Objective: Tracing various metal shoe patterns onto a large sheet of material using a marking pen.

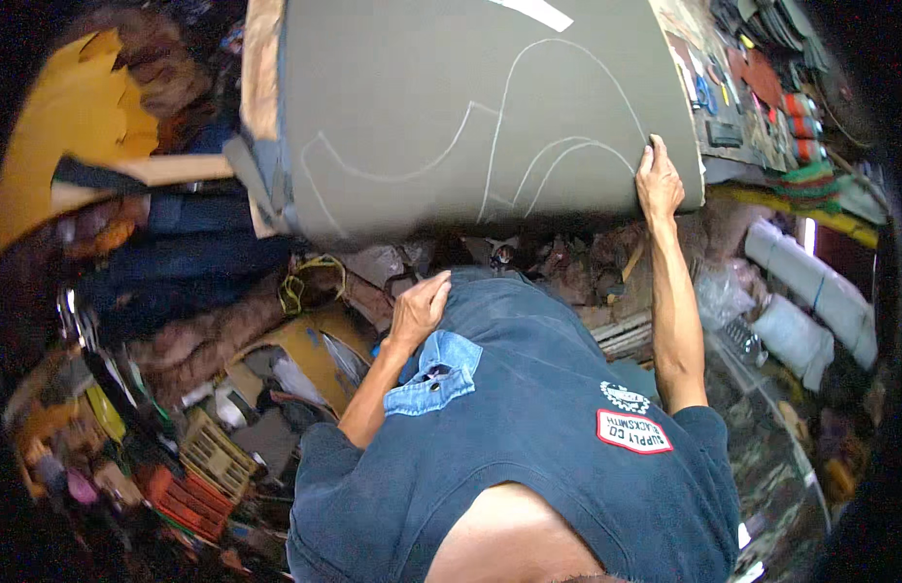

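Touching the cut-off gray sheet (402,87) with the right hand (661,182); curling the left hand (419,309). Hiding both palms, leaving grips impossible to tell.

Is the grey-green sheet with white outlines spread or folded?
Spread: the sheet shows a wide, smooth face, the right hand on its right side. Below its near edge, I cannot tell.

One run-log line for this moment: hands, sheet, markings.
right hand: touching olive-grey flat sheet near its right edge | left hand: near dark-blue fabric T-shirt, contact unclear | markings: thin white curved outlines on sheet
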`<move>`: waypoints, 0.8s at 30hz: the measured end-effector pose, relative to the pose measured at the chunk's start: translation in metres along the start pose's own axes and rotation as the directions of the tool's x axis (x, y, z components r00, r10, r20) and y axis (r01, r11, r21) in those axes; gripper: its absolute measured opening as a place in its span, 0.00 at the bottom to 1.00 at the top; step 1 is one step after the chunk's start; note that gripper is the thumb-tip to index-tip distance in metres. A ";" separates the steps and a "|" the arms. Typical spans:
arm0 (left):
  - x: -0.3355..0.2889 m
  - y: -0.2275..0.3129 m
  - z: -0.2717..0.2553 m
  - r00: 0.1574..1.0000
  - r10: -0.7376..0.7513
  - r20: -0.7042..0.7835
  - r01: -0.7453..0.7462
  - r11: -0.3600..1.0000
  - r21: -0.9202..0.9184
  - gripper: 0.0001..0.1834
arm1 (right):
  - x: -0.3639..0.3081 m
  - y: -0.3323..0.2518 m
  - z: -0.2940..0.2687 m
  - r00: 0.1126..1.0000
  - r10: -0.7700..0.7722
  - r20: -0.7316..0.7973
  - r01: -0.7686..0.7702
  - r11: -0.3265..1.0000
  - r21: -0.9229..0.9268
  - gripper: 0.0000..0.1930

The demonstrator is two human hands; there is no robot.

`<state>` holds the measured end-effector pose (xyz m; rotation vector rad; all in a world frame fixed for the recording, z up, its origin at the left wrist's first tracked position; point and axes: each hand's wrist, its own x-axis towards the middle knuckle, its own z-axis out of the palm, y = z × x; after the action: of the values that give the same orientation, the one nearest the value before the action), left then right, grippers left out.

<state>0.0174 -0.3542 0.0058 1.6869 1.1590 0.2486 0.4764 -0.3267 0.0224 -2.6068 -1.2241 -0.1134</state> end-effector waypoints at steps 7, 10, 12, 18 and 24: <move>0.028 -0.135 -0.018 0.737 -0.442 -0.511 0.098 0.818 -0.567 0.42 | -0.003 0.015 0.004 0.987 -0.159 0.024 0.158 0.986 0.045 0.20; 0.054 -0.164 -0.039 0.820 -0.450 -0.353 0.147 0.762 -0.630 0.42 | -0.002 0.019 0.004 0.985 -0.169 0.037 0.167 0.985 0.047 0.21; 0.060 -0.169 -0.031 0.841 -0.504 -0.197 0.267 0.704 -0.658 0.40 | 0.001 0.021 0.004 0.981 -0.182 0.069 0.180 0.983 0.031 0.21; 0.046 -0.155 0.009 0.732 -0.597 -0.327 -0.094 0.387 -0.917 0.17 | 0.002 0.026 0.005 0.975 -0.160 0.157 0.151 0.986 0.069 0.20; 0.016 -0.161 0.037 0.447 -0.770 -0.456 -0.265 0.372 -0.889 0.39 | 0.004 0.025 0.009 0.970 -0.227 0.089 0.225 0.974 0.040 0.19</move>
<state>-0.0429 -0.3636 -0.1488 0.1339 1.5799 1.3821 0.4979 -0.3370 0.0091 -2.4637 -1.5411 -0.0163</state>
